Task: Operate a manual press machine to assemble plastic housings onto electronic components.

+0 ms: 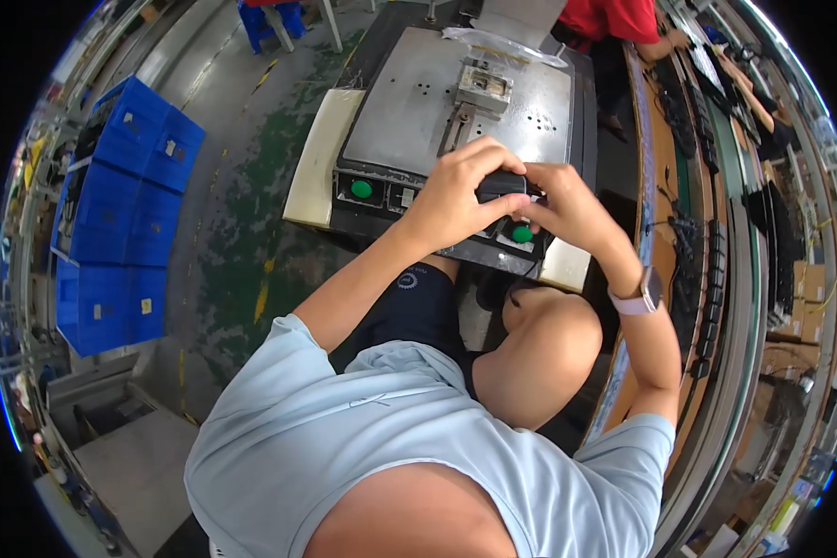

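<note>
A small black casing is held up between both my hands, over the front edge of a machine. My left hand wraps round its left side, thumb below and fingers over the top. With bent fingers, my right hand pinches its right end. Fingers cover much of the casing, so its full shape is hidden. Behind my hands lies the machine's grey metal plate, with a metal fixture block mounted on it. Green push buttons sit on the front panel, the left one and the right one.
Blue bins stand stacked on the left. Along the right runs a conveyor line carrying several black parts with cables. A person in a red top works at the far right. Cardboard boxes sit beyond the line.
</note>
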The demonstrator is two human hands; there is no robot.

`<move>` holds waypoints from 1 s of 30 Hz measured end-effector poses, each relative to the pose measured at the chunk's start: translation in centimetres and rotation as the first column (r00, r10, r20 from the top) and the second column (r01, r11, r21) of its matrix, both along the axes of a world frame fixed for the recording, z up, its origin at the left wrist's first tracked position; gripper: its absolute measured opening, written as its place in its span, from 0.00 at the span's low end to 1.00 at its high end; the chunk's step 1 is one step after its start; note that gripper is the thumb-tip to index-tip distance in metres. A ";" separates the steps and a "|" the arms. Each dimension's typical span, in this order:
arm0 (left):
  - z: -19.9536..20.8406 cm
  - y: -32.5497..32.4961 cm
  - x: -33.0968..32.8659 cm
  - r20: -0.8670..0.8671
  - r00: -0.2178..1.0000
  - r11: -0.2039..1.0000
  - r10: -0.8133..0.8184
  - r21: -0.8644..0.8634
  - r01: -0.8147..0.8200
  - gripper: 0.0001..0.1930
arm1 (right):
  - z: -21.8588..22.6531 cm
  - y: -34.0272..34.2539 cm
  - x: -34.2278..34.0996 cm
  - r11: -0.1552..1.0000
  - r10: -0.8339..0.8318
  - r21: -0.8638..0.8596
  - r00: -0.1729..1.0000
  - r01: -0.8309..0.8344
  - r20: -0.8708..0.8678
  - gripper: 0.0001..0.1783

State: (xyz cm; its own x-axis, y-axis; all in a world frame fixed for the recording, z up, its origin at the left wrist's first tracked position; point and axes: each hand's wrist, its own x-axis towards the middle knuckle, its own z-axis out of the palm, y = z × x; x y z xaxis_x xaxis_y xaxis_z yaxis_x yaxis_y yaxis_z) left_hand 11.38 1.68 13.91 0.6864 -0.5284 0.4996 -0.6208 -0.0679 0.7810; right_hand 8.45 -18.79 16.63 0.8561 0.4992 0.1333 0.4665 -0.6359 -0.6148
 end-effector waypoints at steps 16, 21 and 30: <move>-12.0 8.5 -7.3 -0.342 0.888 0.950 0.308 0.155 -0.270 0.18 | -8.6 -3.0 16.3 0.947 -0.216 -0.116 0.859 0.301 0.465 0.29; -13.1 9.7 -7.1 -0.345 0.867 0.934 0.358 0.142 -0.329 0.14 | -8.8 -1.1 16.3 0.947 -0.040 -0.248 0.837 0.207 0.546 0.39; -15.4 11.5 1.2 -0.107 0.839 0.845 0.533 0.122 -0.521 0.05 | -6.3 -1.2 0.4 0.635 -0.179 -0.761 0.984 0.128 0.016 0.60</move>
State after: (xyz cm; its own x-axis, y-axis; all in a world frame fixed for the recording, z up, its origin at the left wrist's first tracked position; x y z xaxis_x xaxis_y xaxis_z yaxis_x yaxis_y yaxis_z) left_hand 12.60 13.20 -1.54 0.9290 -0.1037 0.3554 -0.3644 -0.4248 0.8287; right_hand 8.87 -20.02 10.29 0.9230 0.2640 -0.2799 0.2999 -0.9494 0.0934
